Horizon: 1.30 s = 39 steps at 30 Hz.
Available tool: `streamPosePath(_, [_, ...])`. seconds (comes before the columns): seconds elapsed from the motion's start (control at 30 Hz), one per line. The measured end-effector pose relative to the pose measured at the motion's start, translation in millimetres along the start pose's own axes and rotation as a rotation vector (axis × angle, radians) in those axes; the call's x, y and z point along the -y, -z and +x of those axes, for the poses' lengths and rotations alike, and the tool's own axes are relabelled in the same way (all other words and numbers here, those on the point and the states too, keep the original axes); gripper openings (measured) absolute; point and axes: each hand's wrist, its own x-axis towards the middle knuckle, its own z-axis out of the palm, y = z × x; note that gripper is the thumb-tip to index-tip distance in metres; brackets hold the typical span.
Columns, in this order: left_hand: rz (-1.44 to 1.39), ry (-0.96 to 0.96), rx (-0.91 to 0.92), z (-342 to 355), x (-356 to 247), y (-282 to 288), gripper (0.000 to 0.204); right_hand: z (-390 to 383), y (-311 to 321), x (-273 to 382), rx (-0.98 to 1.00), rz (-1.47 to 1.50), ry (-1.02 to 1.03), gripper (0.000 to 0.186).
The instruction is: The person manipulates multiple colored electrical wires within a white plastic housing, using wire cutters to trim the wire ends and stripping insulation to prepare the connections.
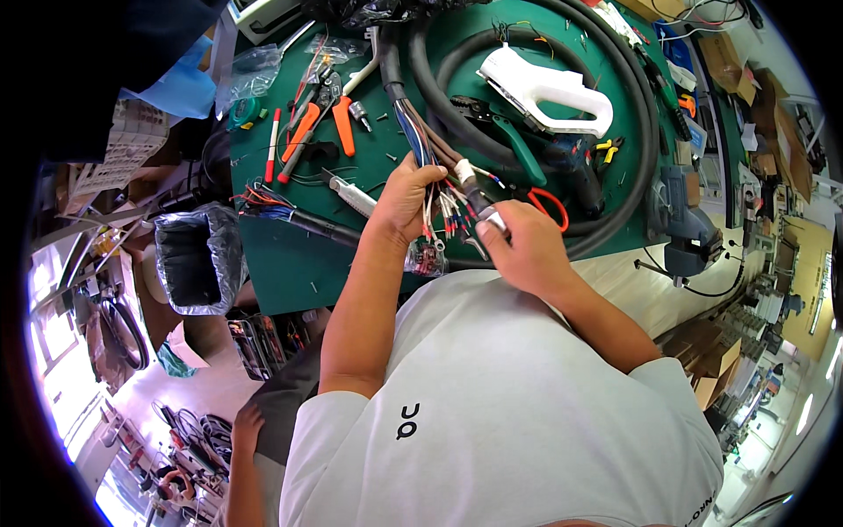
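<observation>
A thick black cable comes down from the far edge, its stripped end fanning into blue, brown and thin coloured wires. My left hand is closed round this wire bundle, thumb across it. Below the thumb hang thin wires with red, white and blue tips. My right hand is closed on a dark grey and silver cylindrical piece, in line with a thick brown wire and a white band. Whether that piece is fixed to the wire is unclear. A clear round connector lies against my shirt.
On the green mat lie an orange-handled crimping tool, a utility knife, green-handled pliers, red-handled scissors, a white handheld housing and a drill. Black cable coils round them. A vise stands right; a lined bin left.
</observation>
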Motion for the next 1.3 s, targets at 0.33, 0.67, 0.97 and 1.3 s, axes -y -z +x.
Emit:
streamPosePath(0.33, [-0.144,0.058,-0.078,7.0,4.7,-5.8,0.03,19.6,29.2,-25.0,0.162,0.696,-0.504,0.028])
streamPosePath(0.67, [-0.32,0.076,-0.005,23.0,2.5,-6.2,0.023,18.6,25.9,-33.0,0.245,0.888,-0.515,0.03])
streamPosePath(0.97, [-0.327,0.063,0.021,20.5,-5.6,-4.4,0.021,23.0,21.0,-53.0,0.218,0.813,-0.382,0.027])
streamPosePath(1.3, [-0.313,0.025,0.056,18.1,-6.8,1.5,0.019,26.1,18.7,-56.0,0.097,0.619,-0.289,0.02])
